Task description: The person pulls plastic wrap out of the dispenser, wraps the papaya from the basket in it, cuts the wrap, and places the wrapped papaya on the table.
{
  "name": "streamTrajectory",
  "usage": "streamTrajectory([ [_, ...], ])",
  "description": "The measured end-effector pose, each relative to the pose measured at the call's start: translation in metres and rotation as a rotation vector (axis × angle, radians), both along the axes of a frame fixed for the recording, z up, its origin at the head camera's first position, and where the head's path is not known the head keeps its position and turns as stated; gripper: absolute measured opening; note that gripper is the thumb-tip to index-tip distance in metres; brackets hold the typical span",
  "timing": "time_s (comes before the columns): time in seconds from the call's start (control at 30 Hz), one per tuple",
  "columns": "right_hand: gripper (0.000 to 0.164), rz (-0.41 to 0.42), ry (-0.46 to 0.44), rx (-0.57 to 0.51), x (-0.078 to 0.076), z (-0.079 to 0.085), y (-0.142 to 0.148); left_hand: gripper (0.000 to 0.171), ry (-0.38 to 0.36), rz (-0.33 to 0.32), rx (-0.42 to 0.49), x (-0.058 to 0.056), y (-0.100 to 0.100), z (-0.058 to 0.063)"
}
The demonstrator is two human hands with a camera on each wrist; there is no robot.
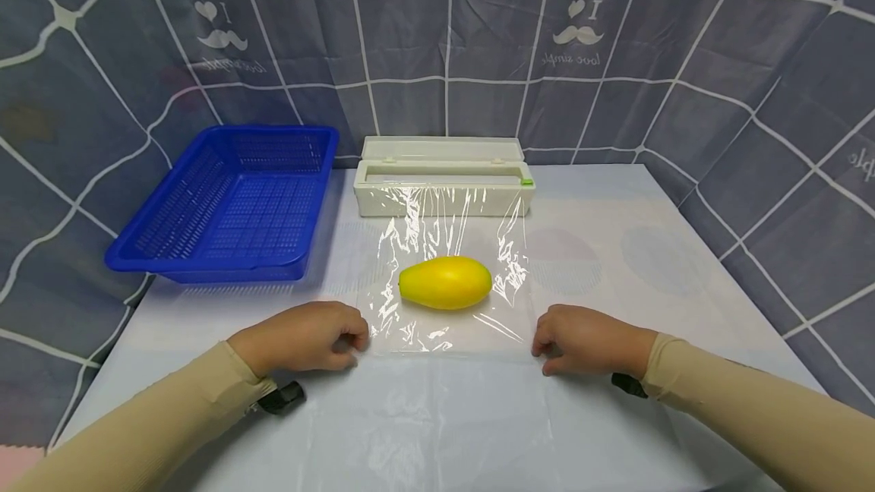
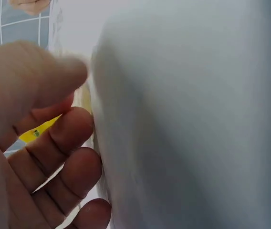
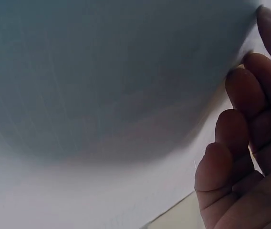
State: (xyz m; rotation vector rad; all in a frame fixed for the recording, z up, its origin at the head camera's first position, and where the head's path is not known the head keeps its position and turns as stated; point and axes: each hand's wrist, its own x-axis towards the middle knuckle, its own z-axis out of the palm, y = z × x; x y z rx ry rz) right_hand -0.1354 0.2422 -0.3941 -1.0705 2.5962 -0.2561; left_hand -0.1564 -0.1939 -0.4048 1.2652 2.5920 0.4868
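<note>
In the head view a yellow papaya (image 1: 446, 282) lies sideways on a sheet of clear plastic wrap (image 1: 424, 336). The wrap runs down from a white wrap dispenser (image 1: 444, 200), whose lid stands raised. My left hand (image 1: 311, 336) rests on the table at the near left corner of the wrap, fingers loosely bent. At the near right corner, my right hand (image 1: 588, 340) rests in a similar pose. Both wrist views show the fingertips (image 2: 80, 126) against the white surface, with a gap between thumb and fingers. Whether any film edge lies under the fingertips is hard to see.
A blue plastic basket (image 1: 301, 222) stands at the back left of the white-covered table (image 1: 615, 431). A grey checked curtain (image 1: 492, 36) closes off the back and both sides. A green slider (image 1: 527, 182) sits at the dispenser's right end.
</note>
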Motion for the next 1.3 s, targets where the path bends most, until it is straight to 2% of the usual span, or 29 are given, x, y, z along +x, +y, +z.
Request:
streamTrajectory([
  [0.07, 0.012, 0.016, 0.023, 0.013, 0.000, 0.000, -0.001, 0.016, -0.012, 0.009, -0.014, 0.000, -0.001, 0.000],
  [0.13, 0.010, 0.035, 0.046, 0.013, 0.000, 0.000, -0.002, 0.014, 0.006, 0.003, -0.014, 0.000, -0.001, 0.000],
  [0.37, 0.018, 0.164, 0.176, -0.001, 0.000, -0.004, -0.001, 0.016, 0.117, -0.063, 0.028, -0.001, -0.003, -0.002],
  [0.6, 0.026, 0.232, 0.292, -0.005, 0.002, -0.007, -0.003, 0.013, 0.113, -0.026, 0.022, 0.000, -0.005, -0.004],
  [0.8, 0.029, 0.117, 0.222, -0.018, 0.000, -0.010, -0.001, 0.012, 0.104, -0.007, 0.036, 0.001, -0.006, -0.003],
  [0.87, 0.027, 0.064, 0.192, -0.062, 0.000, -0.010, 0.002, 0.012, 0.102, -0.003, 0.048, 0.001, -0.006, -0.003],
  [1.03, 0.020, -0.006, 0.208, -0.197, -0.002, -0.008, 0.010, 0.012, 0.101, 0.029, 0.124, -0.002, -0.009, -0.004],
  [1.2, 0.019, -0.060, 0.252, -0.272, -0.006, -0.007, 0.012, 0.014, 0.004, 0.092, 0.246, -0.006, -0.013, -0.005],
  [1.3, 0.019, -0.102, 0.270, -0.308, -0.007, -0.006, 0.012, 0.014, -0.051, 0.154, 0.318, -0.008, -0.013, -0.006],
])
